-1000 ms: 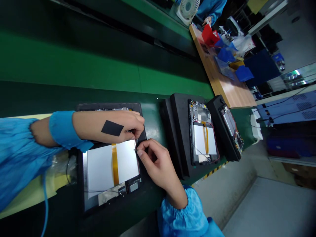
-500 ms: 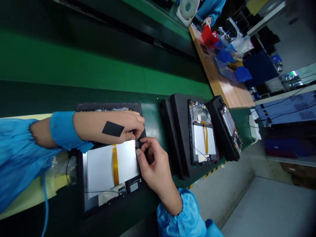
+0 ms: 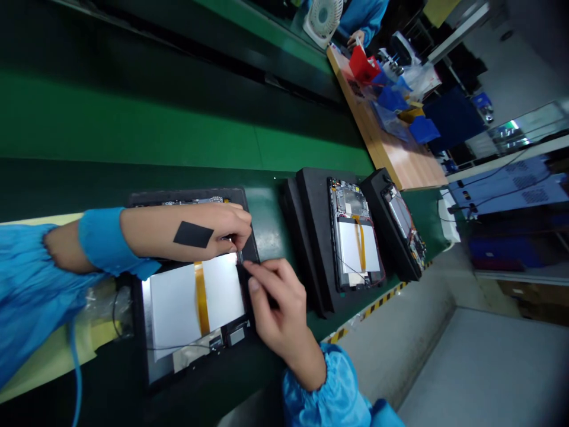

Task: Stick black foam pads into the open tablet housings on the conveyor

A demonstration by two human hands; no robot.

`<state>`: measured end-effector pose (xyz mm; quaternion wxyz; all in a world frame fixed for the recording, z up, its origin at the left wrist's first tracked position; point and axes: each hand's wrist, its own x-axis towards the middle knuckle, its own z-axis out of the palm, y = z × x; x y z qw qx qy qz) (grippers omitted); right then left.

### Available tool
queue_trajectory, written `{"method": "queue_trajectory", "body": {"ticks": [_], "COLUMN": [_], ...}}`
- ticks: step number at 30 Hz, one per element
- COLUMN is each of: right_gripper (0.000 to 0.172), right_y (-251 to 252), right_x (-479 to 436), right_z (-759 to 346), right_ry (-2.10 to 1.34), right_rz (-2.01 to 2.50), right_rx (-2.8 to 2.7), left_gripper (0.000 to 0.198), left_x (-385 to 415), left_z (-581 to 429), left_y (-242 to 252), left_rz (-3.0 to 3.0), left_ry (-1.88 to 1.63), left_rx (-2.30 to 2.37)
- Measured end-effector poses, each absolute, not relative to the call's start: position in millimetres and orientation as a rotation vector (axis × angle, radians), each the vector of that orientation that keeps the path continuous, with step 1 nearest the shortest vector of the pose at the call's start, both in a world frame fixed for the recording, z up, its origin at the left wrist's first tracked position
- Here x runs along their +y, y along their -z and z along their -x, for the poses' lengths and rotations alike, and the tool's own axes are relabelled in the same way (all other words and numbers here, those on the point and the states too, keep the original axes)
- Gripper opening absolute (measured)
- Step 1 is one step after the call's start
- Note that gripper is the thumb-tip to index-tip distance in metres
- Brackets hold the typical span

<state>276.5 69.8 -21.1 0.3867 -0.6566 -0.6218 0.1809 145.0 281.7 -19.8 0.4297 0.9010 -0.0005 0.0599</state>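
Observation:
An opened tablet (image 3: 222, 290) lies on a black foam pad, showing a silver-white battery (image 3: 178, 302) with a strip of amber tape (image 3: 201, 299) across it. My left hand (image 3: 213, 228), a black square patch on its back, reaches over the tablet's upper part. Its fingers are curled closed at the right edge; what they pinch, if anything, is hidden. Below it, my right hand (image 3: 282, 308) has its index fingertip at the same edge, beside the battery's corner. The thumb is a little apart from that finger, and nothing shows between them. A thin dark wire (image 3: 178, 346) crosses the tablet's lower part.
To the right, black foam pads (image 3: 311, 237) carry another opened tablet (image 3: 358, 243); a further one (image 3: 402, 219) sits tilted beyond. Yellow sheets (image 3: 48, 367) and clear plastic lie at left. Behind are a wooden bench (image 3: 391, 154) with bins, a white fan (image 3: 323, 21) and a co-worker's blue sleeve.
The right index finger has straightened and moved slightly down along the tablet's edge, away from the left fingers. The left hand keeps its place on the tablet; the whole view has shifted a little.

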Motion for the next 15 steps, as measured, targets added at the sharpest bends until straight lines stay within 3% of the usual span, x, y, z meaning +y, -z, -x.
{"method": "queue_trajectory", "body": {"ticks": [7, 15], "right_gripper": [0.041, 0.025], "right_y": [19, 20], "right_x": [52, 27], "right_z": [-273, -271], "right_ry": [-0.318, -0.393], "right_rz": [1.835, 1.674], "right_rx": [-1.919, -1.704], "left_gripper": [0.019, 0.018], "left_x": [284, 288], "left_z": [-141, -141], "left_y": [39, 44], "left_rz": [-2.249, -2.235], "left_ry": [-0.212, -0.178], "left_rx": [-0.013, -0.033]}}
